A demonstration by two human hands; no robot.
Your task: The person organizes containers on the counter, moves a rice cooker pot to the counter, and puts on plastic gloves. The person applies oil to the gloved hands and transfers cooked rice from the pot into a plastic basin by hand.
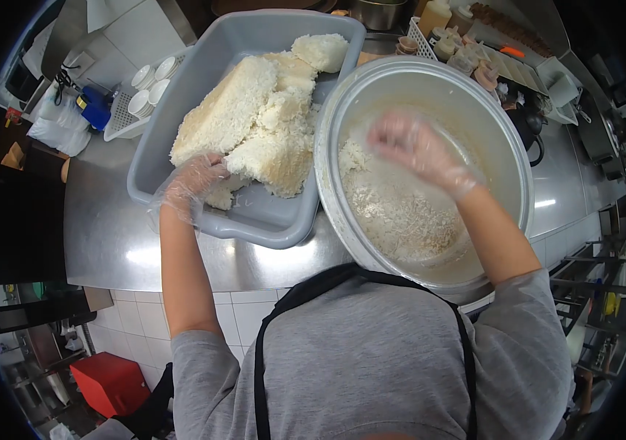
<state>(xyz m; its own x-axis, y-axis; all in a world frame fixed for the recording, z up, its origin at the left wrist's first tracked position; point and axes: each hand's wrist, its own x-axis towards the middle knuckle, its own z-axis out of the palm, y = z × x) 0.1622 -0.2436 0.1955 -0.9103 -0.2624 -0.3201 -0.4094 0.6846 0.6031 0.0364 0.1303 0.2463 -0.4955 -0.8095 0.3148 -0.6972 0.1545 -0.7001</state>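
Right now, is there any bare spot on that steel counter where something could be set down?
The steel counter shows bare metal along its near edge, left of the grey tub and in front of it, under the left hand. Another bare strip lies right of the big pot, where the right hand works. The back is crowded: cups and sauce bottles.

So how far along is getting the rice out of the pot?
Mostly done: big rice blocks fill the grey tub. In hand: the right hand works inside the pot, and the left hand rests at the tub's rice. Left: a thin rice layer lining the pot.
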